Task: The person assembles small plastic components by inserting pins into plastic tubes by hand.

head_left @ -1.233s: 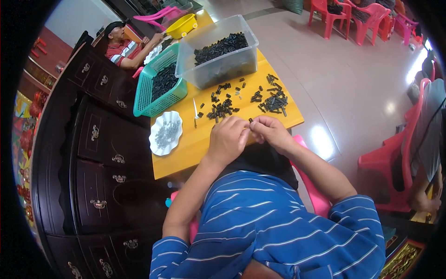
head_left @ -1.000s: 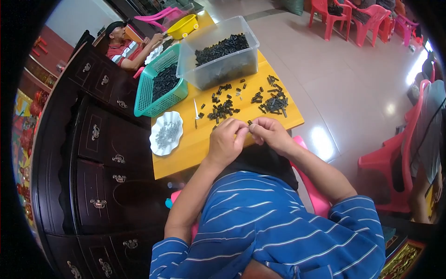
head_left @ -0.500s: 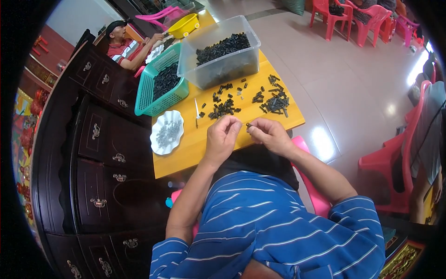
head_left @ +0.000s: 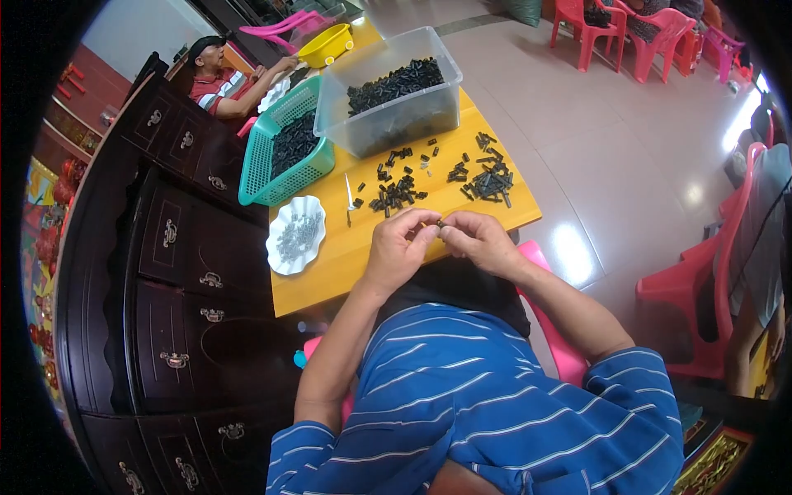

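Note:
Just over the near edge of the table, my two hands meet fingertip to fingertip. My right hand [head_left: 485, 245] pinches a small black cylindrical part [head_left: 441, 223] between thumb and fingers. Curled and closed, my left hand [head_left: 399, 252] brings its thumb and fingertips against the part's left end; anything tiny between them is hidden. Beyond the hands lie a loose pile of short black parts [head_left: 396, 195] and, to its right, a pile of longer black parts [head_left: 491, 180]. A white scalloped dish [head_left: 276, 257] of small clear pieces sits left of my left hand.
A clear plastic bin [head_left: 388, 128] and a green basket [head_left: 256, 169], both holding black parts, stand farther back on the yellow table [head_left: 330, 285]. A thin white tool [head_left: 349, 190] lies near the dish. Dark drawers [head_left: 173, 322] flank the left. Another person [head_left: 227, 87] sits beyond.
My left hand has moved right, and its fingertips now meet the black part in my right hand. My right hand has stayed nearly still.

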Motion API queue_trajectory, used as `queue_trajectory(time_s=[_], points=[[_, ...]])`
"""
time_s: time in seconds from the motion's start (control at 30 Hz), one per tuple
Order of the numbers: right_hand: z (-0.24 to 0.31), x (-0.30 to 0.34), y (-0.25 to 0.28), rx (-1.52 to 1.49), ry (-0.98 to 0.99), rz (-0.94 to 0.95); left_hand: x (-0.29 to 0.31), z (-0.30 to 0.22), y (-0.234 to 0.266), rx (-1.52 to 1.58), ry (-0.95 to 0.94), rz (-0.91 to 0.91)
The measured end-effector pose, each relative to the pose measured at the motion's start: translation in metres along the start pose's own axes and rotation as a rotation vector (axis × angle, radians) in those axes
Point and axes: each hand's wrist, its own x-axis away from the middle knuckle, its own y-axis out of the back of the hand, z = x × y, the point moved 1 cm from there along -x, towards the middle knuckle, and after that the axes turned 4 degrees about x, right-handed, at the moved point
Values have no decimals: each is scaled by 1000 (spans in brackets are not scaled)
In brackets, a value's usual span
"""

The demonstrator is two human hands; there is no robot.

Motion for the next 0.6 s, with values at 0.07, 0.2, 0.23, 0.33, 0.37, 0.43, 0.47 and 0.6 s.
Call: queue_trajectory(time_s=[0.07, 0.2, 0.23, 0.33, 0.37, 0.43, 0.47, 0.6], points=[[1, 1, 1, -33, -3, 11, 1, 2, -3, 62, 25, -2], [5, 3, 0, -102, -65, 82, 3, 13, -3, 168, 88, 18], [6, 3, 0, -134, -92, 110, 4, 14, -2, 169, 89, 18], [6, 2, 0, -143, -88, 136, 6, 16, -3, 256, 120, 17], [6, 3, 0, -142, -88, 136, 6, 16, -3, 300, 93, -26], [6, 3, 0, -124, -89, 150, 7, 17, -3, 344, 65, -70], [6, 3, 1, -123, -89, 153, 8, 18, -3, 390, 59, -97], [1, 1, 7, -184, -78, 65, 15, 25, -3, 431, 121, -139]])
